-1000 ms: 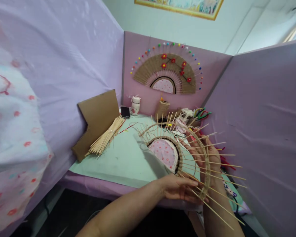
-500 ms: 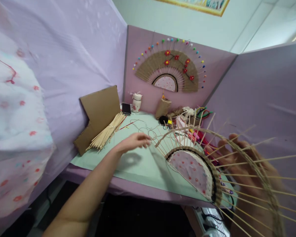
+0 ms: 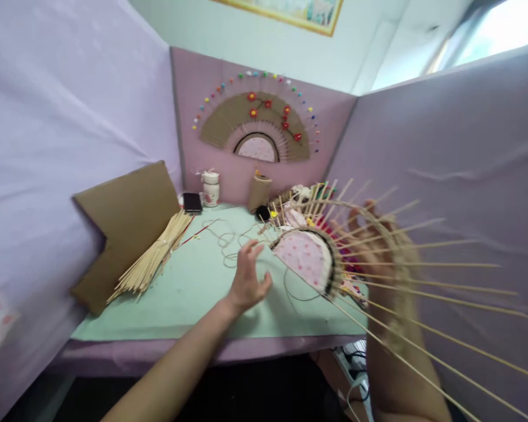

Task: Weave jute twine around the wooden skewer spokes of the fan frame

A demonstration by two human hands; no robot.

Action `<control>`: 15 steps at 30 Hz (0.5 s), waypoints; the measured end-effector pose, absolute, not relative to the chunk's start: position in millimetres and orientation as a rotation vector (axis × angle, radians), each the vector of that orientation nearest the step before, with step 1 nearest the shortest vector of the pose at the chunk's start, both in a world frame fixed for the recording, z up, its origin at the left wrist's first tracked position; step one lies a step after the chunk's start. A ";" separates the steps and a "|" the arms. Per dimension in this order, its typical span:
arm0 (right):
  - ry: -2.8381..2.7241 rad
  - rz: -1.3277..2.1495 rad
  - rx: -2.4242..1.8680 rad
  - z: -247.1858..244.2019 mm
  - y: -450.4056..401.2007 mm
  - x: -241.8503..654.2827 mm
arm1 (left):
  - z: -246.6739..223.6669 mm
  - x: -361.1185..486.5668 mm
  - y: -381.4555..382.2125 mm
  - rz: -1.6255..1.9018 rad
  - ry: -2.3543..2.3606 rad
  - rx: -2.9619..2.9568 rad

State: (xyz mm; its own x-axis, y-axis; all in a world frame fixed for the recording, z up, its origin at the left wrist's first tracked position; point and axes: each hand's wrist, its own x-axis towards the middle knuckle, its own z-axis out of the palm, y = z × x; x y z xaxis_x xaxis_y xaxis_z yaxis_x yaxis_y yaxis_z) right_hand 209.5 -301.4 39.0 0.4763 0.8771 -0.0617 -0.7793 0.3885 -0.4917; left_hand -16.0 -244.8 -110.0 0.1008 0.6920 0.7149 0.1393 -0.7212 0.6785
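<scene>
A half-round fan of thin wooden sticks is held up over the table's right side. Its core is pink dotted cloth edged with a black and tan woven border, and a band of twine runs in an arc across the sticks. Behind the sticks, my right hand grips the fan near that band; the sticks partly cover its fingers. My left hand hovers just left of the fan's core, thumb and fingers apart, with nothing visible in it. Loose twine curls on the table beyond it.
A bundle of sticks lies at left against folded cardboard. Towards the back are a phone, a white jar and a twine spool. A finished fan hangs on the pink panel. Craft materials crowd behind the held fan.
My left hand has come nearer to me and its fingers have spread. The fan, in my right hand, has turned and sits farther left in view. The camera view has shifted right.
</scene>
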 end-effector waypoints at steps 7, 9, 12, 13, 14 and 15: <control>-0.553 1.071 -0.425 32.1 -252.5 168.6 | -68.5 17.0 -259.9 1.565 0.448 1.907; -0.595 1.021 -0.412 25.9 -242.3 155.3 | -57.3 17.4 -258.7 1.560 0.429 1.834; -0.601 0.997 -0.415 17.9 -231.5 136.8 | -57.3 4.5 -258.1 1.466 0.421 1.824; -0.594 0.985 -0.421 16.0 -228.7 131.4 | -61.4 -3.9 -257.0 1.428 0.424 1.868; -0.593 0.965 -0.424 14.5 -226.0 126.3 | -66.7 -14.4 -255.0 1.390 0.433 1.928; -0.601 0.937 -0.425 13.2 -223.2 121.5 | -72.5 -26.8 -251.9 1.349 0.449 1.990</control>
